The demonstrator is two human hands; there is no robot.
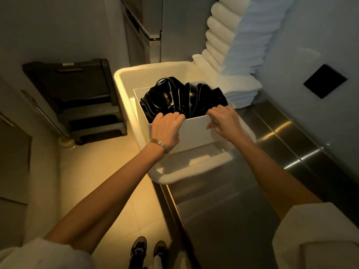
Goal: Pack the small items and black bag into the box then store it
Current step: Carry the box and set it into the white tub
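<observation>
A shiny black bag (178, 98) lies crumpled inside a white box (196, 131). The box sits within a larger white plastic bin (136, 74) on a steel counter. My left hand (167, 127) grips the box's near rim at its left corner, fingers curled over the edge and touching the bag. My right hand (223, 119) grips the same rim at the right corner. A bangle circles my left wrist. No small items are visible; the bag hides the inside of the box.
A tall stack of folded white towels (229, 45) stands behind the bin on the steel counter (272, 152). A dark step stool (81, 101) stands on the tiled floor at left. A black square plate (324, 80) is on the right wall.
</observation>
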